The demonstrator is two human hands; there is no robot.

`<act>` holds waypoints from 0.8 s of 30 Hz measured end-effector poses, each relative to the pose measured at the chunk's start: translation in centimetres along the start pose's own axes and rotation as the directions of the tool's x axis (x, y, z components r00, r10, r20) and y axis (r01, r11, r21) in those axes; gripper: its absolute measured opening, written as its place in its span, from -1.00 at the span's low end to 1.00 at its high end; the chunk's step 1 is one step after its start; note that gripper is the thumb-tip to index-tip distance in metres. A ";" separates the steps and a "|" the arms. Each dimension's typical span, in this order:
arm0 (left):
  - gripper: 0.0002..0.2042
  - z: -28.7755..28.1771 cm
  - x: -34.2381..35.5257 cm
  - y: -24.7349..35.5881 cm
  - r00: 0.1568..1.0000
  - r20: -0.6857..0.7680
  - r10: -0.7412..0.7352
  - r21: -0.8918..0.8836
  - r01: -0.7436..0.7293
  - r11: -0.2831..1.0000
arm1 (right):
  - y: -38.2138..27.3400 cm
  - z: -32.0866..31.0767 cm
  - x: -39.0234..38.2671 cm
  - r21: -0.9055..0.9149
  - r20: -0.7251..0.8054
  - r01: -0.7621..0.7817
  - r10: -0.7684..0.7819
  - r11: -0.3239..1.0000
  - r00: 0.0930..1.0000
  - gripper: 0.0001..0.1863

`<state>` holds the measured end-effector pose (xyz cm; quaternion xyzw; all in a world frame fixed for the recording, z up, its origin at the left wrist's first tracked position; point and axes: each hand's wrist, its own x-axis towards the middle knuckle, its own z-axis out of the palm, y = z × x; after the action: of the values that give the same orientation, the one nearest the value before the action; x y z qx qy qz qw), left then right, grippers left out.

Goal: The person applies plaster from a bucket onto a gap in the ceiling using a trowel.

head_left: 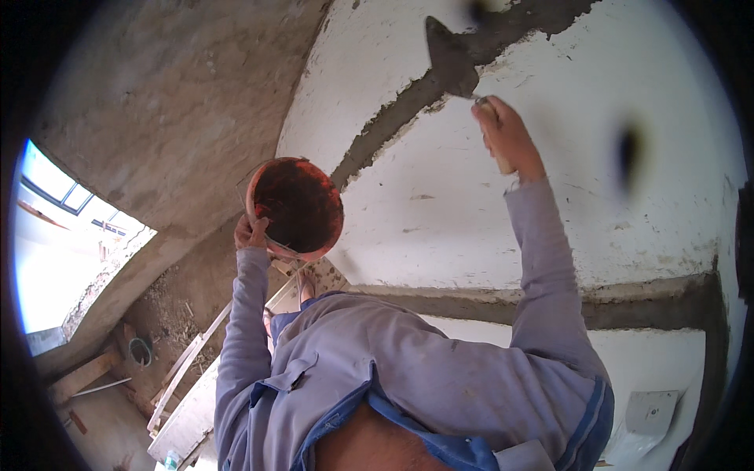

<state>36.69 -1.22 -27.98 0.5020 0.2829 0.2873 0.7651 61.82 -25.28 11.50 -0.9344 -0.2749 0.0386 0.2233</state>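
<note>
Trowel (452, 64) is gripped by the right fingers (485, 118), arm (544, 251) outstretched (left fingers (258, 226) clasp the red bucket (324, 241)).

No lettering, label, number or sign can be read.

Clear gap between bucket (318, 250) and trowel (452, 64), white wall (440, 212) barring reach beyond, brown wall (181, 102) at left

Window opening (67, 255) (glaringly bright); long pale boards (188, 413).
</note>
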 end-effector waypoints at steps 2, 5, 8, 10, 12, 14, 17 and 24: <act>-0.83 1.4 0.6 1.9 0.998 0.067 -0.017 -0.009 0.018 1.000 | 1.0 3.0 -2.9 -0.285 -0.079 0.296 -0.331 0.912 0.940 -0.80; -0.83 4.4 1.0 5.2 0.994 0.105 -0.035 -0.074 0.043 0.996 | 4.2 11.2 -8.0 -0.486 0.156 0.415 -0.391 0.769 0.907 -0.72; -0.82 4.7 1.1 6.6 0.993 0.116 -0.030 -0.110 0.043 0.993 | 3.3 13.7 -10.2 -0.527 0.237 0.299 -0.200 0.795 0.951 -0.72; -0.82 4.3 0.5 5.9 0.991 0.105 -0.088 -0.051 0.094 0.994 | 2.9 13.8 -10.7 -0.487 0.191 0.249 -0.176 0.837 0.966 -0.73; -0.81 3.1 0.8 5.4 0.980 0.075 -0.186 0.101 0.178 0.979 | 2.1 13.1 -10.5 -0.435 0.136 0.222 -0.180 0.873 0.974 -0.74; -0.81 1.5 1.1 3.0 0.994 0.089 -0.062 0.050 0.058 0.997 | 3.7 14.9 -10.4 -0.328 0.125 0.273 -0.245 0.904 0.961 -0.74; -0.82 -2.0 0.1 0.5 0.999 0.046 -0.019 0.008 0.019 1.000 | 5.7 17.4 -9.5 -0.065 0.133 0.203 -0.193 0.977 0.972 -0.72; -0.75 -9.7 -6.0 3.0 0.961 -0.215 -0.171 0.152 0.206 0.967 | 12.2 21.5 -2.6 0.514 0.499 -0.492 0.222 0.702 0.838 -0.68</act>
<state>25.18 1.30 -27.57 0.5057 0.4290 0.2363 0.7102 61.49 -27.33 -13.24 -0.8134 -0.0949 0.3607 0.4463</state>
